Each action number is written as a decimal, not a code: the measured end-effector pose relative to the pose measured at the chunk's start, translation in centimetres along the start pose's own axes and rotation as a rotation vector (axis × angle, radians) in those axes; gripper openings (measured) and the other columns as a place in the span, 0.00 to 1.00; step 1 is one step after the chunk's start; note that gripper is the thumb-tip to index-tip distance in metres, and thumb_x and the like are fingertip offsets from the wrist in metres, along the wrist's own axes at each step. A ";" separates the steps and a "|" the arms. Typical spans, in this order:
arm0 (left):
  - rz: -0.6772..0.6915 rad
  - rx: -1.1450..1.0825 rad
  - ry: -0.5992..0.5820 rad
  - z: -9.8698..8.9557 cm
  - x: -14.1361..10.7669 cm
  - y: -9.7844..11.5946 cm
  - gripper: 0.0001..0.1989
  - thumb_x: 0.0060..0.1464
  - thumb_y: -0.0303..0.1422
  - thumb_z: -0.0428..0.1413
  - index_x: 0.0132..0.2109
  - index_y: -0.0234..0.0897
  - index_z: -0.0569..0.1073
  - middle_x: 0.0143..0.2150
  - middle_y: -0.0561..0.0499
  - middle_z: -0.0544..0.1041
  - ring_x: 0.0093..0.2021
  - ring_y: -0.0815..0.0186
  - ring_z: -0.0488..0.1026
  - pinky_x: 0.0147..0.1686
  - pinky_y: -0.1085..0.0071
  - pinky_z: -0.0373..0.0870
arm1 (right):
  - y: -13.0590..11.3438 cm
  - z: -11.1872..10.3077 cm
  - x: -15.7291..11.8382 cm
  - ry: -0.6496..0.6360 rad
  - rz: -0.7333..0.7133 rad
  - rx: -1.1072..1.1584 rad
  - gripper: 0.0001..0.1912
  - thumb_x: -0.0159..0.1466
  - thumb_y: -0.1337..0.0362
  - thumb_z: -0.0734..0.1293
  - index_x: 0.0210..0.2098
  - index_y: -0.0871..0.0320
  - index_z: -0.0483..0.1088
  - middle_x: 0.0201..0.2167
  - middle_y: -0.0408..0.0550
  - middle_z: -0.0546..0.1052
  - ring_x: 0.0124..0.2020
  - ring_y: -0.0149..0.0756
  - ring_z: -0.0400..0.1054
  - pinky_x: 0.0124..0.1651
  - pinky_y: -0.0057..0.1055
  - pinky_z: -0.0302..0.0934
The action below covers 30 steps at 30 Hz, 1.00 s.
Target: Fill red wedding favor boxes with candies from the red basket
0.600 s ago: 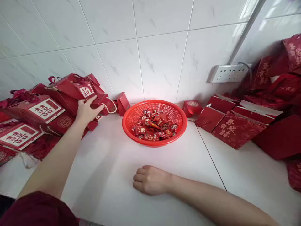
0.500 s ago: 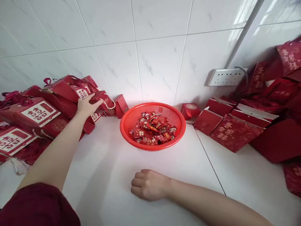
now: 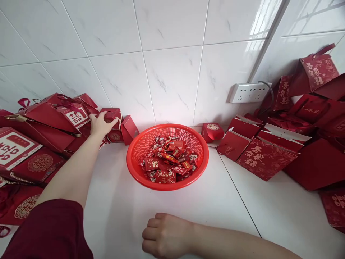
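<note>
My left hand (image 3: 101, 125) is stretched to the back left, its thumb and fingers on a small red box (image 3: 111, 114) with a twisted cord handle. That box stands at the end of a pile of red gift boxes (image 3: 48, 118). In front of me, my right hand (image 3: 161, 233) rests closed on the white surface; its fingers are curled under, and nothing shows in them. Between the hands and the wall sits a red plastic basket (image 3: 167, 186) with red-wrapped sweets (image 3: 168, 158) inside.
A lone red box (image 3: 212, 132) stands right of the basket. Open red bags (image 3: 266, 156) and more boxes (image 3: 319, 72) crowd the right side. A white power strip (image 3: 250, 92) is on the tiled wall (image 3: 172, 82), with a dark cable.
The view has shifted, and the basket looks nearer. The corded box under my left hand now sits upright against the pile instead of tilted. My right hand stays closed.
</note>
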<state>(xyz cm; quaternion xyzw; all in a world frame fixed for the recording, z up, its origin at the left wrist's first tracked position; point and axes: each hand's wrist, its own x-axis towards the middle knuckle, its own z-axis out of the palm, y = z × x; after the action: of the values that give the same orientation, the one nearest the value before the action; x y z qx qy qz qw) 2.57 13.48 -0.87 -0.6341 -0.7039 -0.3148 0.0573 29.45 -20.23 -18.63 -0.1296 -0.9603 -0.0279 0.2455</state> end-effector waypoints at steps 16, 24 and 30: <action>-0.013 -0.182 0.203 10.3 -7.9 -3.0 0.53 0.52 0.27 0.59 0.74 0.25 0.33 0.75 0.31 0.25 0.75 0.44 0.32 0.72 0.51 0.43 | 0.0 -0.2 -0.2 -0.002 0.004 0.007 0.05 0.68 0.67 0.65 0.35 0.58 0.65 0.32 0.42 0.67 0.32 0.34 0.58 0.34 0.32 0.52; 0.010 -0.201 0.035 12.5 -8.5 -4.5 0.52 0.46 0.22 0.56 0.74 0.30 0.39 0.76 0.37 0.32 0.76 0.48 0.35 0.72 0.51 0.42 | 0.2 -0.3 -0.1 -0.024 0.024 0.026 0.07 0.68 0.65 0.65 0.34 0.58 0.64 0.33 0.42 0.68 0.32 0.33 0.58 0.34 0.32 0.52; -0.055 -0.185 0.018 12.5 -8.1 -4.2 0.53 0.46 0.23 0.56 0.74 0.27 0.36 0.76 0.34 0.35 0.75 0.46 0.38 0.72 0.48 0.43 | 0.2 -0.8 -0.1 -0.046 0.026 0.034 0.06 0.69 0.65 0.64 0.35 0.58 0.65 0.34 0.42 0.69 0.33 0.33 0.58 0.35 0.32 0.53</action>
<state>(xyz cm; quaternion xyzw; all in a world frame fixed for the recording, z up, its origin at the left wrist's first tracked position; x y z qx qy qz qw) 4.16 12.96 -16.25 -0.6142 -0.6884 -0.3857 -0.0036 29.92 -20.19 -17.96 -0.1383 -0.9643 -0.0055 0.2258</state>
